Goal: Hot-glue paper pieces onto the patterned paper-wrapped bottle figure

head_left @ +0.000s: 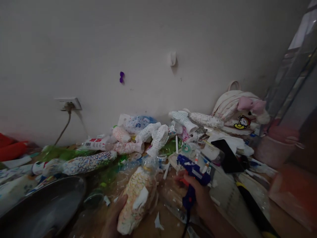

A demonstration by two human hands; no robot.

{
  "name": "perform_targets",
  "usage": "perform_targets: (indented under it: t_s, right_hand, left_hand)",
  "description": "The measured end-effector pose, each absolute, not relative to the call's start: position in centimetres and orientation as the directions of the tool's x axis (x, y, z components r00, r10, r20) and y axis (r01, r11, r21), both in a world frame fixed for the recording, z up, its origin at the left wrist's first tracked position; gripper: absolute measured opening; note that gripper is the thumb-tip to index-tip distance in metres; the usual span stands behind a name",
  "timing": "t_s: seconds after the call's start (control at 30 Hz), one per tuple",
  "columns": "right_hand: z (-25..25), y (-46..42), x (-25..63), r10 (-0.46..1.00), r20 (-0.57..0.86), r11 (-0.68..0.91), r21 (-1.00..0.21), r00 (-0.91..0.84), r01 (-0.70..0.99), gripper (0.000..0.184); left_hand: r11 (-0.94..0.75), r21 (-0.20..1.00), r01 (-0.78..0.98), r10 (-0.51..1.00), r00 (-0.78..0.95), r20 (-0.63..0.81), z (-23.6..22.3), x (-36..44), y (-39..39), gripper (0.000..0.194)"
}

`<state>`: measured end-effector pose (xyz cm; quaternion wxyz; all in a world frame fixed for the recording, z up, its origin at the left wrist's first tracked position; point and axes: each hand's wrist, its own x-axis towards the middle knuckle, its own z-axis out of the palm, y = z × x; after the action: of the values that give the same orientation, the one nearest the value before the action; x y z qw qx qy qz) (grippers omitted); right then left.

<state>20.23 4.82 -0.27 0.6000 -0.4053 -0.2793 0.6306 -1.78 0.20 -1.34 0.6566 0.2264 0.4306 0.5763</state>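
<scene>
My left hand [119,211] is wrapped round the side of a plastic bottle [136,201] covered in small cream and yellowish scale-like pieces. It tilts with its clear end pointing away from me, and a loose white scrap [140,197] lies on its side. In my right hand [195,188] is a blue glue gun [195,170], gripped by its handle with fingers near the orange trigger. The gun's nozzle points up and left, apart from the bottle, and its cord hangs down below the handle.
Several scale-covered bottles [89,163] lie along the wall. A dark round pan [47,205] stands at left. A black phone [226,155], a yellow-and-black handle [255,208] and a backpack [237,109] are at right. Clear plastic scraps litter the table. A plugged socket [68,104] is on the wall.
</scene>
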Motion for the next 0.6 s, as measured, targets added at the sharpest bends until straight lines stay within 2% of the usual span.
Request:
perform_targets:
  t_s: [0.07, 0.2, 0.33, 0.4, 0.47, 0.5, 0.6]
  right_hand:
    - [-0.3, 5.1, 20.3, 0.968, -0.200, -0.096, -0.850, 0.148, -0.518, 0.035]
    - [-0.6, 5.4, 20.3, 0.971, -0.233, -0.193, -0.898, 0.057, -0.396, 0.033]
    - [-0.3, 5.0, 20.2, 0.977, -0.178, -0.084, -0.827, 0.117, -0.556, 0.032]
    - [-0.1, 4.7, 20.4, 0.981, -0.190, -0.168, -0.762, -0.032, -0.625, 0.032]
    - [0.1, 4.5, 20.5, 0.957, -0.184, -0.285, -0.725, -0.223, -0.627, 0.033]
    - [0.2, 4.5, 20.6, 0.949, -0.173, -0.306, -0.712, -0.265, -0.632, 0.034]
    - [0.6, 4.7, 20.8, 0.979, -0.127, -0.203, -0.664, -0.159, -0.719, 0.035]
  left_hand:
    - [0.298, 0.720, -0.627, 0.937, 0.049, -0.345, -1.5, -2.2, 0.4, 0.048]
    - [0.260, 0.725, -0.638, 0.943, 0.007, -0.333, -2.1, -2.9, 0.8, 0.041]
    - [0.186, 0.766, -0.615, 0.954, -0.075, -0.292, -2.6, -2.8, 1.1, 0.050]
    - [0.201, 0.774, -0.600, 0.950, -0.072, -0.303, -2.7, -2.7, 1.1, 0.048]
    - [0.223, 0.780, -0.584, 0.945, -0.068, -0.320, -2.5, -2.7, 0.9, 0.043]
    - [0.222, 0.788, -0.574, 0.944, -0.077, -0.322, -2.3, -2.7, 0.8, 0.041]
    - [0.182, 0.823, -0.538, 0.945, -0.135, -0.297, -1.7, -2.4, 0.5, 0.043]
